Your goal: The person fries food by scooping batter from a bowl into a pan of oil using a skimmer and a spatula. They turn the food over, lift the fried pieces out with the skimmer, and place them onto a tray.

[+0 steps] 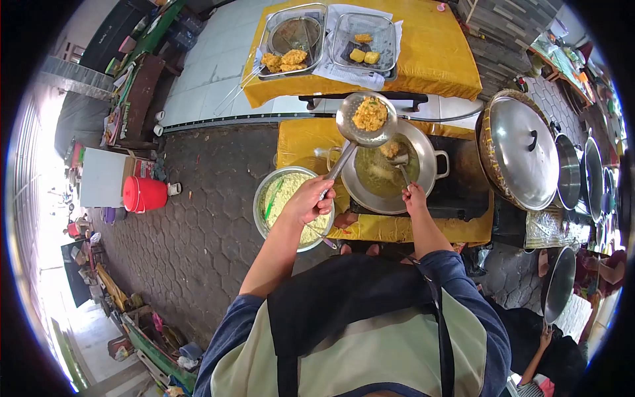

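Note:
My left hand is closed round the handle of a metal skimmer, raised above the far rim of the wok. On the skimmer lies a golden fritter. My right hand grips the handle of a metal spatula, whose head is over the oil in the two-handled wok. Beside that head is another fritter in the wok. Below my left forearm stands a large bowl of pale yellow batter mix, with a green utensil in it.
On the yellow-covered table ahead are a tray of fritters with a round sieve and a wire tray with several fried pieces. A lidded pot stands right. A red bucket is left. Another person's arm holds a pan lower right.

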`<act>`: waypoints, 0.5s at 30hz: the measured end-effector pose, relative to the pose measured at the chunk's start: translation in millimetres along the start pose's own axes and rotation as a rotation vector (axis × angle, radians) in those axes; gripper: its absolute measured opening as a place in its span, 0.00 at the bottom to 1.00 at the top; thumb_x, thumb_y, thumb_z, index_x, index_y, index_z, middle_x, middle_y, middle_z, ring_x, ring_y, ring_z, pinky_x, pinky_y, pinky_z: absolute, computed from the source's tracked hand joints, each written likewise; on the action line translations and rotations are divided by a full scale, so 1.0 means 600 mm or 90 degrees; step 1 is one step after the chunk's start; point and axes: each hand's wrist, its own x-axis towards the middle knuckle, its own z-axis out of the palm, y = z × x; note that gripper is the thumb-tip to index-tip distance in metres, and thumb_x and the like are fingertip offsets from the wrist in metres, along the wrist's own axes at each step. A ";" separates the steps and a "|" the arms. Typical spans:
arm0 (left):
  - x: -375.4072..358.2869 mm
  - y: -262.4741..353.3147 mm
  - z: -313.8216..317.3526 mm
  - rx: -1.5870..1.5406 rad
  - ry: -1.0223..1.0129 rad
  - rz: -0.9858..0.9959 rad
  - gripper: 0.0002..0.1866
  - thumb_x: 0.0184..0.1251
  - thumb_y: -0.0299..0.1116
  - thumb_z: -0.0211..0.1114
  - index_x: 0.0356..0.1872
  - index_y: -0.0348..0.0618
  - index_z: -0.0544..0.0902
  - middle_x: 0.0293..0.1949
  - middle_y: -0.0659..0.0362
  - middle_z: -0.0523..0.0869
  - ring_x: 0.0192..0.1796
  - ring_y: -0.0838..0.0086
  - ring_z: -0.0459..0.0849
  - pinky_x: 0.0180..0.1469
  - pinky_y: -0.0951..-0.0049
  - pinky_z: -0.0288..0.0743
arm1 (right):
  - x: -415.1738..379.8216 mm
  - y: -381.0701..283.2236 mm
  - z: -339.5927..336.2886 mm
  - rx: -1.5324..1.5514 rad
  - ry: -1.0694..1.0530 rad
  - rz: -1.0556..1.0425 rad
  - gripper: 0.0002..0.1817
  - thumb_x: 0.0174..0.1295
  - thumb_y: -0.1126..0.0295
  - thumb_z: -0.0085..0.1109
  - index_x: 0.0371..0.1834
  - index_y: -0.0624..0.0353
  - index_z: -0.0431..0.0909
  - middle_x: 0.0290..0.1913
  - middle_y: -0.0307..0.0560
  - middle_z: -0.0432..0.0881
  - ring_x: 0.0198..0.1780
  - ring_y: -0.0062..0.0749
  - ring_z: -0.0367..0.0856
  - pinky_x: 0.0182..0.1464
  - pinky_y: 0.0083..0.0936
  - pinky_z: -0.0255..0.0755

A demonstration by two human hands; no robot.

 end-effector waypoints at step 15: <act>0.122 -0.144 -0.089 -0.007 0.151 -0.176 0.04 0.62 0.30 0.52 0.31 0.44 0.66 0.21 0.61 0.69 0.15 0.83 0.62 0.16 0.79 0.56 | -0.052 -0.043 -0.057 -0.089 -0.062 -0.089 0.18 0.63 0.72 0.44 0.57 0.62 0.59 0.24 0.39 0.68 0.22 0.19 0.65 0.19 0.19 0.62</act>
